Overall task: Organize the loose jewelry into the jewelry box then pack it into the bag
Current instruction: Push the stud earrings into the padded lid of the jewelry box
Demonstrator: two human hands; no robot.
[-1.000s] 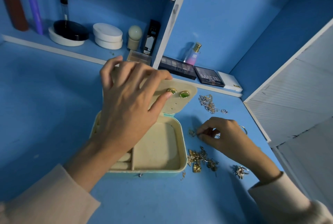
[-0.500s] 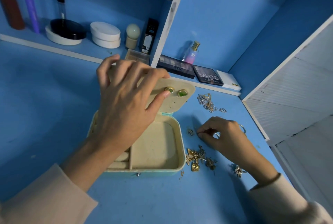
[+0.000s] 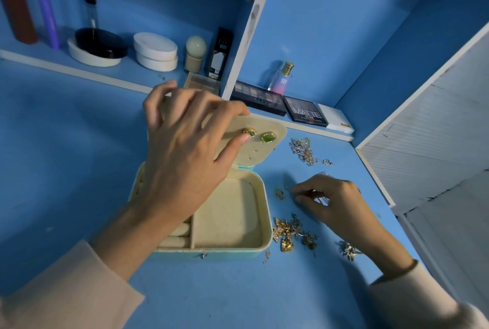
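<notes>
An open cream-lined jewelry box (image 3: 267,222) with a pale green shell sits on the blue desk. Its raised lid (image 3: 254,154) carries two green-stone gold earrings (image 3: 259,135). My left hand (image 3: 185,159) grips the lid's top edge, thumb beside the left earring. My right hand (image 3: 336,199) rests right of the box, fingertips pinched on a small thin piece I cannot make out. A gold jewelry pile (image 3: 291,233) lies beside the box's front right corner. A small earring (image 3: 279,193) lies just left of my right fingertips. A silver-gold chain cluster (image 3: 304,151) lies further back.
A silver flower piece (image 3: 348,250) lies by my right wrist. Eyeshadow palettes (image 3: 304,111), a perfume bottle (image 3: 283,77) and a white box (image 3: 336,119) line the back ledge. Jars and bottles (image 3: 156,50) fill the left shelf. A white panel (image 3: 434,127) bounds the right side.
My right hand's fingers have lifted and spread slightly over the small jewelry on the desk. My left hand keeps its hold on the lid.
</notes>
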